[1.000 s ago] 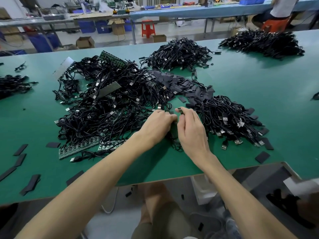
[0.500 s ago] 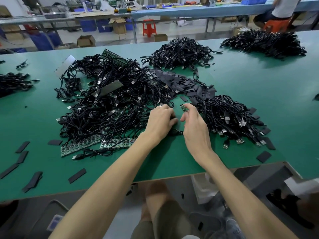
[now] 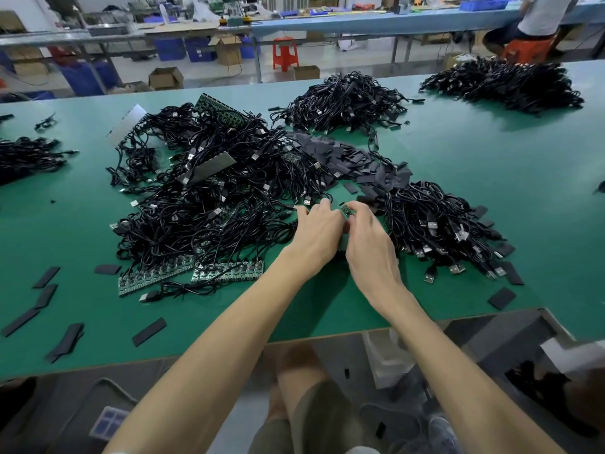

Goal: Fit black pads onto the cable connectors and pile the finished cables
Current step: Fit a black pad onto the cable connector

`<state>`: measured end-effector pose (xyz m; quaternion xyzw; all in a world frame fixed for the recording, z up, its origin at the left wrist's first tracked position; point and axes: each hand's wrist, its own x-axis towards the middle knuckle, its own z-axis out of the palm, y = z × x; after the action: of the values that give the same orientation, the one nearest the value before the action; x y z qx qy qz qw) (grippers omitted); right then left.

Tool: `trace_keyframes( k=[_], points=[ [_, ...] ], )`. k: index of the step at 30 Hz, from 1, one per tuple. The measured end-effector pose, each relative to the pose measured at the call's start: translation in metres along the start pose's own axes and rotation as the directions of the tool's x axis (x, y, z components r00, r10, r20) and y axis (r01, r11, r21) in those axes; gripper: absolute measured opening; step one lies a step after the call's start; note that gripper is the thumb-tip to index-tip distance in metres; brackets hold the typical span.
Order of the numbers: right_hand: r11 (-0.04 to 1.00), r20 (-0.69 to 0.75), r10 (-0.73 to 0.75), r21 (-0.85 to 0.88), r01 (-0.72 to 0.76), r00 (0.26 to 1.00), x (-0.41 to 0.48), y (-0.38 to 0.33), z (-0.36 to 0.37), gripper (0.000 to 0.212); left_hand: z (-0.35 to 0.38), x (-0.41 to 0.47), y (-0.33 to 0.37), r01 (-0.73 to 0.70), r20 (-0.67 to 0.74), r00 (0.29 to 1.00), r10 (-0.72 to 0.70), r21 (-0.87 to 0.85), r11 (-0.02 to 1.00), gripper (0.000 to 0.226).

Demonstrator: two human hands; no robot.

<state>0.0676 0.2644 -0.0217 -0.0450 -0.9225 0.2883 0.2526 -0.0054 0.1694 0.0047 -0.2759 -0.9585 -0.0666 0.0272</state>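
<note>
My right hand (image 3: 368, 240) pinches a small green connector board (image 3: 345, 209) on the end of a black cable, its tip poking up between my fingers. My left hand (image 3: 319, 229) presses in beside it, fingers curled against the same piece; what they grip is hidden. A large tangle of black cables (image 3: 209, 198) lies to the left of my hands. A smaller cable pile (image 3: 438, 224) with USB plugs lies to the right. A heap of black pads (image 3: 353, 162) sits just beyond my hands.
Green circuit strips (image 3: 226, 273) lie at the near edge of the big tangle. Loose black pads (image 3: 149, 331) are scattered along the table's front left and right. More cable piles (image 3: 347, 103) sit farther back. A person sits at a far bench (image 3: 537, 18).
Both hands slid forward from the near table area to the gap between the piles. The connector board now shows more clearly between my right fingers.
</note>
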Motion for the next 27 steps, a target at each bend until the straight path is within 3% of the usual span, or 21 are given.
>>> trace_keyframes(
  k=[6, 11, 15, 18, 20, 22, 24, 27],
  points=[
    [1.000, -0.002, -0.011, -0.026, 0.011, 1.000, 0.000, -0.001, -0.002, 0.034, -0.005, 0.004, -0.008, -0.038, -0.015, 0.999, 0.039, 0.036, 0.999, 0.019],
    [0.999, -0.009, -0.029, -0.022, 0.029, 1.000, 0.001, -0.001, -0.002, 0.034, -0.012, 0.005, -0.020, -0.079, -0.011, 0.997, 0.079, -0.040, 0.996, 0.025],
    [0.999, -0.010, -0.025, -0.023, 0.025, 1.000, 0.001, 0.000, -0.001, 0.036, -0.009, 0.007, -0.020, -0.076, -0.079, 0.994, 0.077, 0.016, 0.997, 0.012],
    [1.000, -0.013, -0.018, -0.022, 0.018, 1.000, 0.001, 0.000, -0.002, 0.036, -0.001, 0.005, -0.022, -0.077, -0.152, 0.985, 0.086, 0.063, 0.995, 0.018],
    [1.000, -0.011, -0.015, -0.012, 0.015, 1.000, 0.001, 0.000, -0.003, 0.036, 0.002, 0.001, -0.021, -0.065, -0.216, 0.975, 0.056, -0.032, 0.997, 0.020],
    [1.000, -0.011, -0.013, 0.005, 0.013, 1.000, 0.001, 0.000, -0.004, 0.035, 0.002, -0.006, -0.021, -0.072, -0.292, 0.956, -0.001, -0.239, 0.968, 0.018],
    [1.000, -0.014, -0.008, 0.024, 0.008, 1.000, 0.001, 0.001, -0.004, 0.034, 0.000, -0.016, -0.021, -0.097, -0.328, 0.942, -0.069, -0.466, 0.880, 0.015],
    [0.999, -0.022, -0.007, 0.045, 0.008, 1.000, 0.001, 0.001, -0.004, 0.032, -0.001, -0.033, -0.022, -0.164, -0.338, 0.938, -0.081, -0.635, 0.755, 0.013]
  ],
)
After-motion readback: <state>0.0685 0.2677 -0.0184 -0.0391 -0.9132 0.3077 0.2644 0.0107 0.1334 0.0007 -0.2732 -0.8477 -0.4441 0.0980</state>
